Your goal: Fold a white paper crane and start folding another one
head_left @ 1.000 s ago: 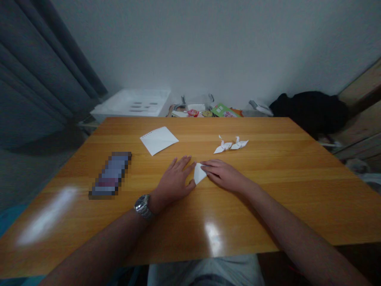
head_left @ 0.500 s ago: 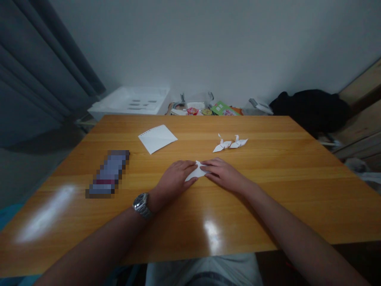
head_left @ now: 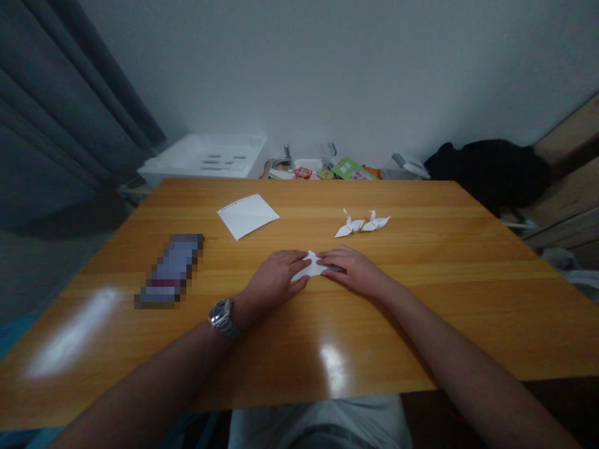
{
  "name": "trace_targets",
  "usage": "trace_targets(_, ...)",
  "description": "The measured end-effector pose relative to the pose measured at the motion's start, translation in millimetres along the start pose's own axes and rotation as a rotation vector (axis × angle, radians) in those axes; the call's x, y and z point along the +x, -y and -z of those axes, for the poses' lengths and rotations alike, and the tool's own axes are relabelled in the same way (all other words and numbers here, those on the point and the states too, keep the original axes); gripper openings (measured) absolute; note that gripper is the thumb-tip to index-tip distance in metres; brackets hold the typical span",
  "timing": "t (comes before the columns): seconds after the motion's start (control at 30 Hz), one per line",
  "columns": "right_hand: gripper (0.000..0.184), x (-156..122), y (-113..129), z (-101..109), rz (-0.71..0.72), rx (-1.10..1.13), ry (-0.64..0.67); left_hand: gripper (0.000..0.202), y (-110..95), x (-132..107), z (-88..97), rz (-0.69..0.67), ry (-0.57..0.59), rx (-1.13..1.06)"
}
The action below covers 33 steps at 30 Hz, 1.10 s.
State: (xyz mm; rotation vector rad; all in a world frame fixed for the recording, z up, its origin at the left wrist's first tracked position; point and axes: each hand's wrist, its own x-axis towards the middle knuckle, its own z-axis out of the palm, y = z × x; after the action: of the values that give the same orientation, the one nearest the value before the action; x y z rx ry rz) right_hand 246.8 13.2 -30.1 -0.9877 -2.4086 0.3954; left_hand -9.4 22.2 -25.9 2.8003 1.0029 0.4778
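Observation:
A small folded white paper (head_left: 311, 267) lies on the wooden table (head_left: 421, 299) between my two hands. My left hand (head_left: 274, 279), a metal watch on its wrist, rests on the paper's left part with fingers curled over its edge. My right hand (head_left: 354, 270) presses the paper's right part with its fingertips pinched on it. Two finished white paper cranes (head_left: 362, 225) sit just beyond my right hand.
A flat white sheet (head_left: 247, 215) lies at the far left of the table, and a blurred dark rectangular object (head_left: 169, 271) lies left of my hands. Beyond the table stand a white tray, small clutter and a black bag by the wall.
My left hand went from lying flat and spread beside the paper to curling onto it. The paper turned from a raised flap to lying flatter between both hands.

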Motion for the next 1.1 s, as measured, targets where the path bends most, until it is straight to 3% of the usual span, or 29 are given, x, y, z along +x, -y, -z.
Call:
trace_targets(0.6,0.014,6,10,-1,0.049,-0.028,-0.094,0.032,-9,4,6.2,0.015,-0.033,-0.009)
trace_targets(0.87,0.015,6,15,-5,0.041,0.006,-0.122,0.026,-21,7,12.7,0.088,-0.046,-0.006)
trace_targets(1.1,0.019,7,19,-2,0.025,0.053,-0.138,0.025,-19,6,13.6,0.142,-0.024,-0.013)
